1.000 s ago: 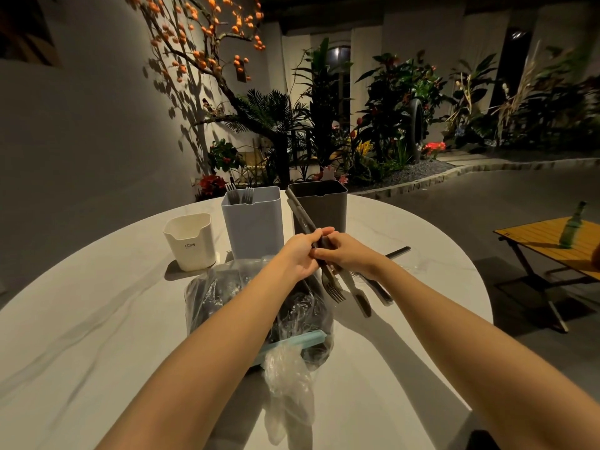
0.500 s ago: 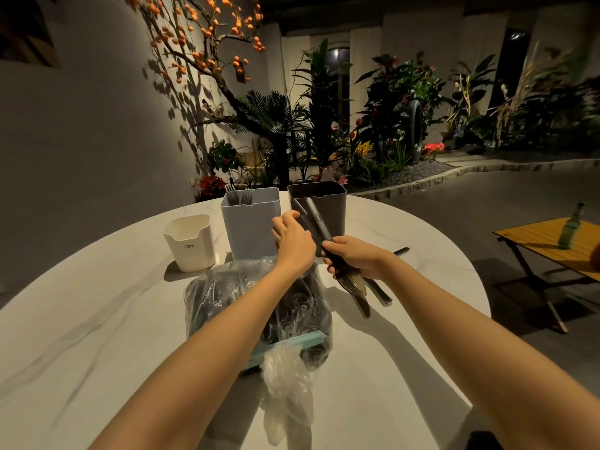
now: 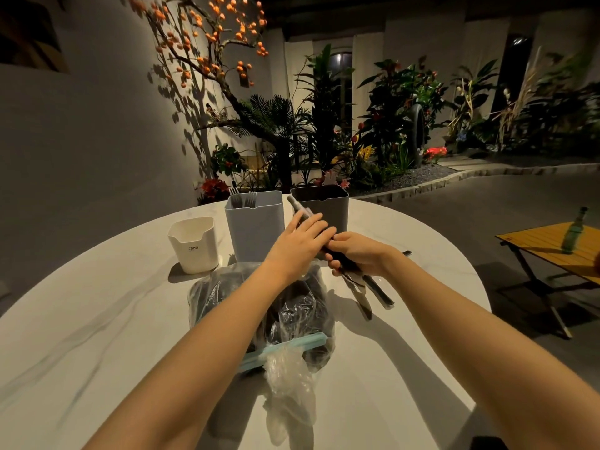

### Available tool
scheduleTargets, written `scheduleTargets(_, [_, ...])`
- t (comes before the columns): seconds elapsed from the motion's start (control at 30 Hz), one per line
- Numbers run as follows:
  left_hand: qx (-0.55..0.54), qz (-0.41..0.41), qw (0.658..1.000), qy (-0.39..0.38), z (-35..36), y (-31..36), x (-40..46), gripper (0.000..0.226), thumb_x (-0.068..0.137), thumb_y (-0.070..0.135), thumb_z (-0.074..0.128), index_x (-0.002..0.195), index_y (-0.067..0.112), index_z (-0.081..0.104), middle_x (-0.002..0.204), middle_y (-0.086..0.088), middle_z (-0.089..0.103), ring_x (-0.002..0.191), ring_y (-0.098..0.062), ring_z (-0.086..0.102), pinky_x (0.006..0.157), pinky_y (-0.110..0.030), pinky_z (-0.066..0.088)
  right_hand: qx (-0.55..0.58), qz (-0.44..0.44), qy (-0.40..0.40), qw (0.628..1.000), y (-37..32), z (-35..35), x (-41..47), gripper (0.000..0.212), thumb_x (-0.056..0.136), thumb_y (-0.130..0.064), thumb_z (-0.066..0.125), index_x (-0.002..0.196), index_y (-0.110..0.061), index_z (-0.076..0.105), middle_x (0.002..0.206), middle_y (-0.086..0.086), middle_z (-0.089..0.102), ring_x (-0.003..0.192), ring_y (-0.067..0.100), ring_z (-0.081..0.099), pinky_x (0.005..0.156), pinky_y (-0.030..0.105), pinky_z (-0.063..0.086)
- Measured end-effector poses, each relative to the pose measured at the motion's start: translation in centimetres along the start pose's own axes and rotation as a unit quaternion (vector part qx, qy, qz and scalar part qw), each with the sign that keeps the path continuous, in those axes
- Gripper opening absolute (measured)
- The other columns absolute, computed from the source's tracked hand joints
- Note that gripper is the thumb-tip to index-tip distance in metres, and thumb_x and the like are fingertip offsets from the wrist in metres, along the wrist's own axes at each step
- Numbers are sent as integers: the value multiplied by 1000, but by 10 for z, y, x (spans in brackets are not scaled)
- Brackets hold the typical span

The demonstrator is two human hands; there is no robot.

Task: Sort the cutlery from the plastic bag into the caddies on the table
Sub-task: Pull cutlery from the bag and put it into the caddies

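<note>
Just in front of the dark caddy (image 3: 319, 206), our right hand (image 3: 357, 253) pinches the cutlery bundle (image 3: 355, 280) while the left hand (image 3: 300, 241) lies spread over its handles; we'd best lift one piece cleanly, tines away

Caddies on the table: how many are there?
3, in a row behind the bag: white caddy leftmost, blue-grey caddy in the middle holding forks, dark caddy rightmost.
</note>
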State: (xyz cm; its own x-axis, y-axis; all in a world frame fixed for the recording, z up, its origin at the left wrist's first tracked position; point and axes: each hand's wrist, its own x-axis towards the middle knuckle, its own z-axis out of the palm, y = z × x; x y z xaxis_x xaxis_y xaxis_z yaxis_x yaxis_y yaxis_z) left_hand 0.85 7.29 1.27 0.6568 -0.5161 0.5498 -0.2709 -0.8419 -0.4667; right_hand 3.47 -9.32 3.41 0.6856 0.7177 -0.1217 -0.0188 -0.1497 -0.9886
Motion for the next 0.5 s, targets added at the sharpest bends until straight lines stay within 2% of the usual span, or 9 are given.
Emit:
scheduleTargets(0.07, [0, 18, 999, -42, 1, -3, -2, 45, 87, 5, 60, 131, 9, 51, 130, -13, 54, 130, -31, 44, 119, -43, 11, -21, 14, -23, 999, 1, -1, -1, 24, 105, -14, 33, 99, -3, 53, 72, 6, 53, 58, 11, 50, 62, 26, 49])
scheduleTargets(0.13, [3, 42, 997, -62, -1, -3, -3, 35, 90, 7, 57, 124, 9, 54, 123, -12, 56, 120, -29, 49, 118, -40, 18, -45, 27, -31, 998, 0, -1, -2, 23, 104, -15, 37, 104, -2, 56, 77, 8, 59, 63, 14, 57, 70, 32, 54])
scheduleTargets(0.23, [-31, 50, 997, -40, 1, -9, -8, 27, 86, 10, 65, 112, 9, 59, 109, -9, 62, 105, -25, 57, 113, -38, 30, -41, 49, -45, 997, -2, -3, -5, 34, 104, -26, 38, 117, 0, 56, 94, 13, 68, 82, 21, 68, 85, 40, 57])
scheduleTargets(0.3, [-73, 9, 997, -36, 0, -13, -12, 25, 84, 10, 68, 107, 9, 60, 102, -8, 63, 96, -25, 58, 101, -34, 40, -7, 61, -53, 997, 0, -10, -6, 48, 103, -41, 32, 124, -5, 56, 113, 14, 69, 102, 29, 67, 88, 42, 54])
scheduleTargets(0.37, [-131, -51, 989, -41, -1, -16, -14, 24, 85, 2, 63, 108, 8, 59, 100, -9, 62, 91, -27, 56, 88, -37, 48, 42, 48, -34, 997, 4, -17, -6, 51, 103, -45, 27, 126, -11, 57, 122, 14, 65, 111, 32, 63, 91, 42, 50])
scheduleTargets(0.43, [-208, -124, 969, -44, -3, -16, -15, 17, 90, 1, 55, 105, 10, 57, 95, -7, 61, 85, -27, 57, 77, -41, 50, 40, 19, 12, 999, 7, -20, -5, 39, 105, -35, 32, 128, -14, 55, 120, 11, 67, 109, 31, 64, 94, 44, 50])
scheduleTargets(0.5, [-281, -185, 939, -67, -6, -16, -12, 9, 98, 7, 45, 98, 11, 53, 88, -4, 58, 80, -27, 55, 70, -40, 47, -8, -19, 45, 999, 9, -18, 0, 32, 103, -21, 42, 133, -16, 51, 121, 9, 67, 109, 29, 64, 93, 43, 51])
